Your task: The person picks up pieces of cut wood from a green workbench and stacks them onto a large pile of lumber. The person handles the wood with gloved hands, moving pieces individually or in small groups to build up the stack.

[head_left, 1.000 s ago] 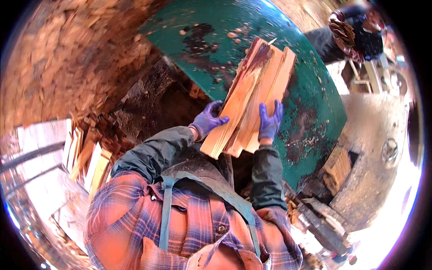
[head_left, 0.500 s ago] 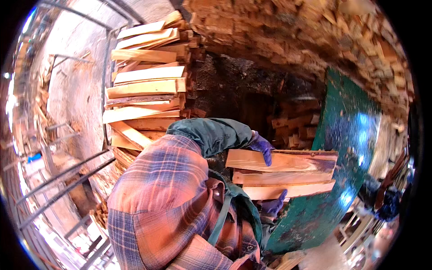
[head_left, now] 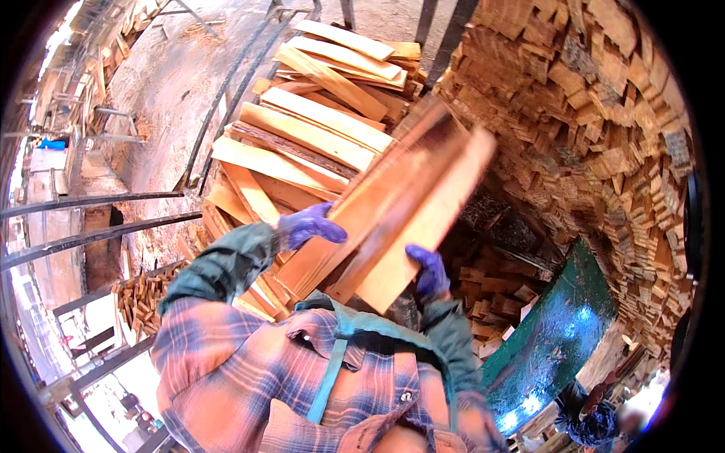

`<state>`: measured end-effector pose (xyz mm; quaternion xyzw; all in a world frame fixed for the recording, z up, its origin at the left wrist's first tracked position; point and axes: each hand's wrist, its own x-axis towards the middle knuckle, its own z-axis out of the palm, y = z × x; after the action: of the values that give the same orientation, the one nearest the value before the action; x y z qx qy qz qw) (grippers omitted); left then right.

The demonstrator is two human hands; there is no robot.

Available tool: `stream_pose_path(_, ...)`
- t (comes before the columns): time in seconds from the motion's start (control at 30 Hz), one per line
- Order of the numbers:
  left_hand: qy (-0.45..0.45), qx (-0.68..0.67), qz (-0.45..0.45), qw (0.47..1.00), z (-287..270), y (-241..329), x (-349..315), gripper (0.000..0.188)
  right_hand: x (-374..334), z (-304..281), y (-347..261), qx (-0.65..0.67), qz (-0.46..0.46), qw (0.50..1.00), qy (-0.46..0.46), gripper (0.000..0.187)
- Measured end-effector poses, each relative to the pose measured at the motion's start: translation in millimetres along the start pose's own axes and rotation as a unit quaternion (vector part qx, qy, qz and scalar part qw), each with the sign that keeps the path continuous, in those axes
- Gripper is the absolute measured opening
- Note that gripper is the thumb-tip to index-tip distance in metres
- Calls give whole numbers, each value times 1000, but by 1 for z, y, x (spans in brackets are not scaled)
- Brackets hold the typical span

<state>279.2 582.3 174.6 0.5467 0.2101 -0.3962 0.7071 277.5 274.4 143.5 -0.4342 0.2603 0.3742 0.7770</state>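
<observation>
Several flat wooden boards [head_left: 430, 219] are gripped together between my two hands, slanting from near my chest up to the far right; their far ends are blurred. My left hand [head_left: 311, 226], in a purple glove, presses the left side of the bundle. My right hand [head_left: 429, 270], gloved the same, clasps the right edge of a pale board, thumb over its face. Just left of and beyond the bundle lies a pile of similar sawn boards [head_left: 310, 143]. Whether the bundle touches the pile I cannot tell.
A tall wall of stacked split wood [head_left: 604, 113] rises at the right. A worn green panel [head_left: 559, 340] slopes at the lower right, with loose wood pieces [head_left: 491, 294] beside it. Black metal rails [head_left: 106, 240] run along the left. Another person [head_left: 585, 415] shows at the lower right rim.
The boards have left the green panel and swung left toward the board pile, still in both hands. My body and view have turned with them.
</observation>
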Motion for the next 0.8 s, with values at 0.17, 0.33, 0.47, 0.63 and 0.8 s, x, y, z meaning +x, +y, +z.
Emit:
stream_pose_path(0.17,130,-202,158,958,-6,13,-39,67,96,115,-107,-209,1,954,-214,46)
stream_pose_path(0.33,130,-274,285,909,-57,29,110,47,202,113,-146,-582,-180,788,-88,64)
stream_pose_path(0.47,176,-326,142,918,-47,15,207,39,161,-26,-96,-680,-144,716,67,63)
stream_pose_path(0.63,-157,-135,-104,973,150,-58,218,44,-19,-200,114,-514,-178,818,188,33)
stream_pose_path(0.8,-341,182,-231,893,337,-142,211,39,-214,-219,214,294,-270,866,300,49)
